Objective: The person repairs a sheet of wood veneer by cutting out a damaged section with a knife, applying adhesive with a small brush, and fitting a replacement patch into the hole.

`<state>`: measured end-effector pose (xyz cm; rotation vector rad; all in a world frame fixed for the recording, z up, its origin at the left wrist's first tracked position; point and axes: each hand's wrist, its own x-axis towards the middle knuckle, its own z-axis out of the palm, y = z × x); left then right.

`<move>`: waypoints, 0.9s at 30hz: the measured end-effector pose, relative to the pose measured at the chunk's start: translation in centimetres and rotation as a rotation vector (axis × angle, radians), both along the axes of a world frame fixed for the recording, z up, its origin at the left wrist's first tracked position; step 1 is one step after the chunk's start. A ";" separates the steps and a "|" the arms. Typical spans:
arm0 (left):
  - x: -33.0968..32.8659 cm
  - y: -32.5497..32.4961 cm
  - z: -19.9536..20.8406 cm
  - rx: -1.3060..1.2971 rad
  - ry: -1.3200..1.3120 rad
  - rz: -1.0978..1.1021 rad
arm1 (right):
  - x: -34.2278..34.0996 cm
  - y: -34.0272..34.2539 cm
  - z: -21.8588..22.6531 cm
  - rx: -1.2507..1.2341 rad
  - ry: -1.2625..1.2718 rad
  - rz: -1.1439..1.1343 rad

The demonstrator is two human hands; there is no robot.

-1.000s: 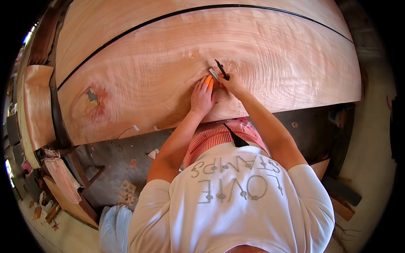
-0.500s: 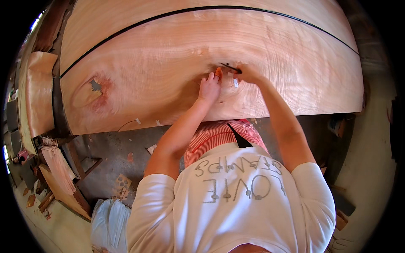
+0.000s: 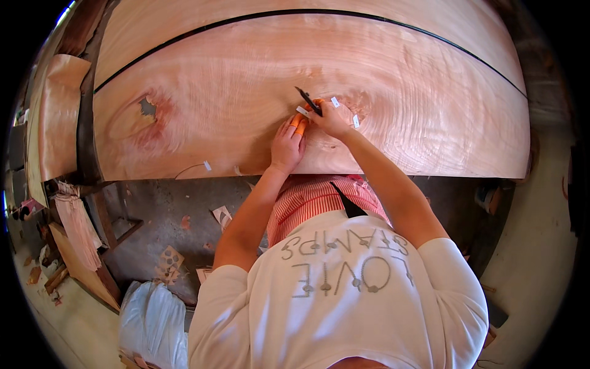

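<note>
A large sheet of pale reddish wood veneer (image 3: 233, 92) lies before me. Orange coverings sit on fingers of my left hand (image 3: 287, 147), which are stretched out and rest on the veneer. Its fingertips are beside a short white tape strip (image 3: 302, 112); whether they touch it is unclear. My right hand (image 3: 334, 121) is closed around a slim black knife-like tool (image 3: 307, 99), its far end pointing up and left. Near the right hand, a second tape piece (image 3: 335, 101) and a third tape piece (image 3: 356, 121) lie on a reddish, rough patch of the sheet.
A ragged hole (image 3: 147, 107) with a reddish border marks the veneer's left part. A black strap (image 3: 246, 20) curves across the far side. Another white tag (image 3: 207, 165) lies near the front edge. Scraps and a light blue plastic-wrapped bundle (image 3: 150, 320) lie on the floor at left.
My right hand has moved left and inward, bringing the tool close to my left hand. My left hand has shifted slightly left and nearer me. More white tape pieces now show around the hands.
</note>
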<state>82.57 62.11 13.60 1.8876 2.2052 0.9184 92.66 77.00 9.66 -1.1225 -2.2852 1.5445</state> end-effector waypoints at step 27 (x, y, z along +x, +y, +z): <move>1.6 1.4 -1.3 -0.222 0.208 -0.128 | 5.8 -0.9 1.6 -0.073 -0.161 -0.149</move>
